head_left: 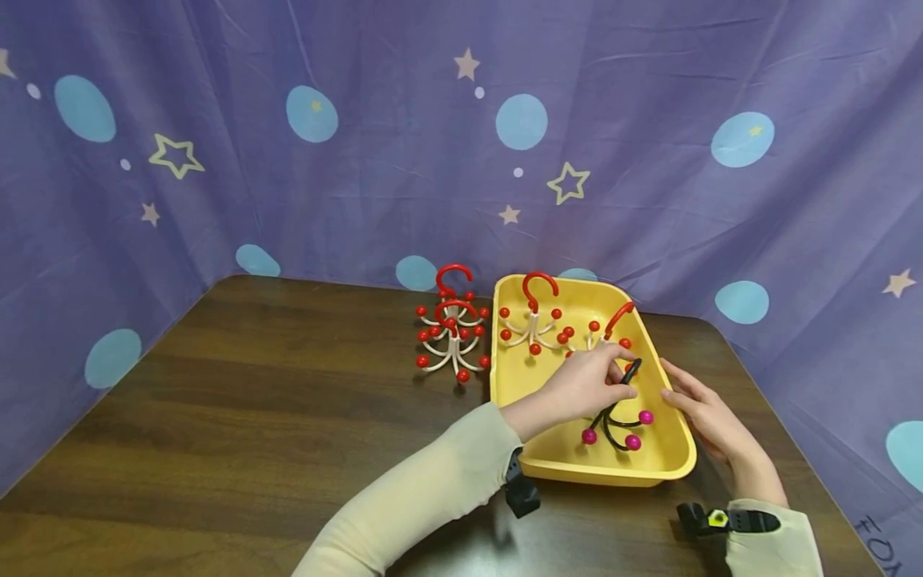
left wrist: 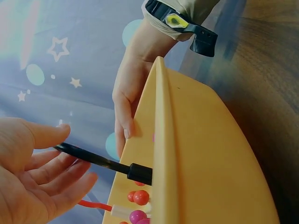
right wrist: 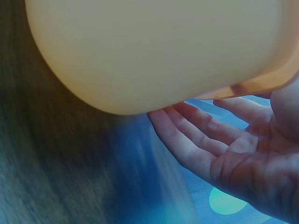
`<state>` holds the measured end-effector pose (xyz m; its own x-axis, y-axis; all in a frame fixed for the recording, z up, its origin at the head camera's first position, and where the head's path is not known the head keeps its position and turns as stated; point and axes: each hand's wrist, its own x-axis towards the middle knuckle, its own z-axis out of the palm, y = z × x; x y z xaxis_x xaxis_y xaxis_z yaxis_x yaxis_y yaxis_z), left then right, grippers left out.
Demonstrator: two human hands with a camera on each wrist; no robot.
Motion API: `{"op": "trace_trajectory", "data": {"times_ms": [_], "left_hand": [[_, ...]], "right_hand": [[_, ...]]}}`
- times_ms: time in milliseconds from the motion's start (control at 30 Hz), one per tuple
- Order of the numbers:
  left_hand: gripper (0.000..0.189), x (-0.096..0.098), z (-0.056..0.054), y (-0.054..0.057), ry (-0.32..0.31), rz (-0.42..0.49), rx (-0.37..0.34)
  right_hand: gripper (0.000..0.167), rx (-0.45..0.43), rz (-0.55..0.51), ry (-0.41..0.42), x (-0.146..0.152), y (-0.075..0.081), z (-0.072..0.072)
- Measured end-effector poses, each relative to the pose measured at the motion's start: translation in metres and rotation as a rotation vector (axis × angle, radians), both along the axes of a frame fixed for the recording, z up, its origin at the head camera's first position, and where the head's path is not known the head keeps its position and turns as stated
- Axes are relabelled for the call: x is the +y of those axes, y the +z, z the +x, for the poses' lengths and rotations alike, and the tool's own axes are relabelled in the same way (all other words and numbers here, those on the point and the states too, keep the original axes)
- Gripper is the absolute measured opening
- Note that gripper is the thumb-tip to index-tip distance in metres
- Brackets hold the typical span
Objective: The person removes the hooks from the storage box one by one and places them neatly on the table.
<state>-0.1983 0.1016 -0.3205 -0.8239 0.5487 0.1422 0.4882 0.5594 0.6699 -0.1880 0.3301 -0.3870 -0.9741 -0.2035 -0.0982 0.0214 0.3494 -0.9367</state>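
Note:
My left hand (head_left: 580, 385) reaches over the yellow tray (head_left: 522, 381) and pinches the black hook of a claw-shaped hanger (head_left: 631, 371) between thumb and fingers. Magenta balls tip this hanger's curved black arms, which spread low inside the front of the tray. In the left wrist view, the black hook (left wrist: 91, 157) slants from the thumb down behind the tray wall. At the tray's right side, my right hand (head_left: 710, 413) touches the rim and outer wall, its fingers (right wrist: 187, 140) extended under the edge. Two red-and-white hangers, one upright (head_left: 534, 323) and one tilted (head_left: 620, 316), sit farther back inside.
Left of the tray, two more red-and-white hangers (head_left: 454, 346) stand upright on the brown wooden table (head_left: 288, 417), one behind the other. A purple curtain (head_left: 404, 160) with stars and blue spots hangs behind the table and along both sides.

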Motion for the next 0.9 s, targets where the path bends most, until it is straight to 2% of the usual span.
{"op": "trace_trajectory", "data": {"times_ms": [200,433,700,900], "left_hand": [[0.035,-0.001,-0.001,0.0,0.011,-0.011,0.045],[0.021,-0.007,-0.005,0.001,0.042,-0.003,0.137],[0.022,-0.016,-0.008,0.007,0.038,0.067,0.116],[0.022,-0.024,-0.011,0.016,0.032,0.132,0.163]], "right_hand": [[0.064,0.011,0.001,0.004,-0.001,0.0,-0.001],[0.063,0.014,0.013,0.007,0.0,-0.001,-0.002],[0.063,-0.001,-0.012,-0.003,0.0,-0.002,-0.002],[0.063,-0.004,-0.002,-0.009,0.0,-0.001,-0.003]]}}
